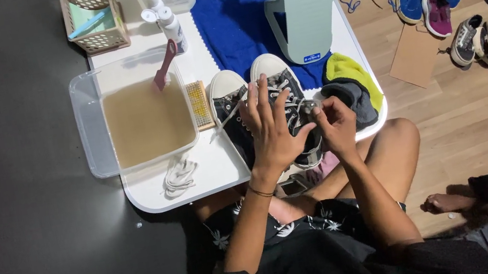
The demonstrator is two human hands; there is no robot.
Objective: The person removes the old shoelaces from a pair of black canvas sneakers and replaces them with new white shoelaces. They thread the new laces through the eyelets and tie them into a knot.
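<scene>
Both hands over black sneaker (285, 93): L hand (271, 129) fingers spread wide, R hand (335, 122) pinching lace (304, 106).

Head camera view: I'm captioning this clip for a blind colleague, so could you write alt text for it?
Seen from above, a seated person's left hand rests on a black sneaker on a white table while the right hand pinches its white lace. A second sneaker, a tub of murky water and a blue cloth sit nearby.

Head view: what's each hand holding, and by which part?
Right hand pinches the white lace of the right black sneaker. Left hand rests spread across that sneaker's laced top, gripping nothing visible.
</scene>
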